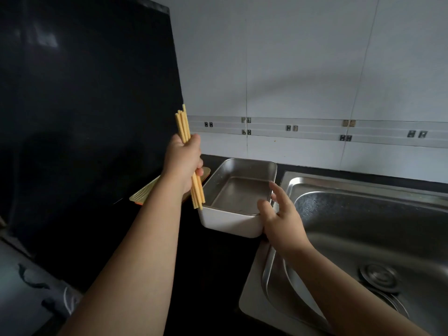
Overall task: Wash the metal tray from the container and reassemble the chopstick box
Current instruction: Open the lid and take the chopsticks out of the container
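Observation:
A white chopstick box [229, 220] stands on the dark counter beside the sink, with a shiny metal tray [238, 190] seated inside it. My left hand [181, 161] is raised above the box's left end and grips a bundle of several pale yellow chopsticks [188, 151], held nearly upright. My right hand [278, 214] rests at the box's right near corner, thumb over the tray's rim and fingers spread along its outer side. A yellow slotted lid [145, 192] lies flat on the counter, left of the box and partly hidden by my left forearm.
A steel sink [363, 226] with a round drain [379, 276] fills the right side. White tiled wall [303, 69] rises behind the counter. A large black panel [84, 105] stands at the left. A patterned cloth [36, 287] lies at the lower left.

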A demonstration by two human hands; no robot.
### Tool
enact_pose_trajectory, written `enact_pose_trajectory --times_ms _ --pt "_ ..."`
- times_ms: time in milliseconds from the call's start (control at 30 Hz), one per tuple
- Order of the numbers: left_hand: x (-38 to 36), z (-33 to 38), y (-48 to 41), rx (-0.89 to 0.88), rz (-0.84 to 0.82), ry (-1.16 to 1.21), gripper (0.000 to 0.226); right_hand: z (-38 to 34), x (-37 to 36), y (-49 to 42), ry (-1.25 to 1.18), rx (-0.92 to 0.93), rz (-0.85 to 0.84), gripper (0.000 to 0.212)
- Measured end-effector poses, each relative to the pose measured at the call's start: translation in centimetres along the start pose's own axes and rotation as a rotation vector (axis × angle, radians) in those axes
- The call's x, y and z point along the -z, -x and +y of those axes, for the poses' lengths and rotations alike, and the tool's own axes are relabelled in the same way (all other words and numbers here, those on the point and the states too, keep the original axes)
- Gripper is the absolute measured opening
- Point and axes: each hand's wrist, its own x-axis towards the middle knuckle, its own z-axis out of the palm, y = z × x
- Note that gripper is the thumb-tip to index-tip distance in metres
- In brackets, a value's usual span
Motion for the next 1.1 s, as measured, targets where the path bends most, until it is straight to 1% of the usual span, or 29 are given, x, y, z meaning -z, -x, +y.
enact_pose_trajectory --times_ms 167,233,300,400,467,533,600,667,767,867,1000,1100 --pt "4.1 -2.0 -1.0 0.070 0.114 -0.218 0.024 -0.2 0.0 0.1 -0.001 -0.008 0.005 0.068" --pt "5.1 -3.1 -1.0 0.096 0.116 -0.373 0.028 -0.2 0.0 0.2 0.002 -0.010 0.006 0.069" --pt "5.5 -4.3 -0.6 0.143 0.051 -0.611 0.031 -0.3 0.1 0.2 0.010 -0.008 0.002 0.068" --pt "5.8 -6.0 0.5 0.194 -0.112 -1.049 0.039 -0.4 0.1 0.3 0.002 -0.006 0.005 0.071" --pt "5.8 -6.8 1.3 0.113 -0.165 -1.355 0.037 -0.4 0.1 0.4 -0.006 -0.007 0.003 0.073" --pt "5.5 -7.3 2.0 0.051 -0.174 -1.535 0.033 -0.4 0.1 0.4 -0.013 -0.004 -0.003 0.073" --pt "5.2 -7.7 2.4 0.052 -0.189 -1.599 0.035 -0.4 0.1 0.4 -0.016 0.000 -0.004 0.075" --pt "5.1 -7.9 2.3 0.053 -0.200 -1.609 0.037 -0.3 0.1 0.4 -0.017 0.001 -0.001 0.081" --pt "5.1 -7.9 2.1 0.028 -0.194 -1.611 0.037 -0.3 0.1 0.4 -0.021 0.001 0.001 0.082" --pt "5.0 -7.8 2.1 0.010 -0.179 -1.554 0.035 -0.2 0.1 0.4 -0.023 0.004 0.000 0.080" --pt "5.3 -7.7 2.2 -0.028 -0.156 -1.455 0.025 -0.2 0.1 0.3 -0.033 0.005 -0.003 0.079" --pt "5.6 -7.5 2.3 -0.027 -0.170 -1.440 0.031 -0.2 0.1 0.4 -0.036 0.009 0.004 0.083"
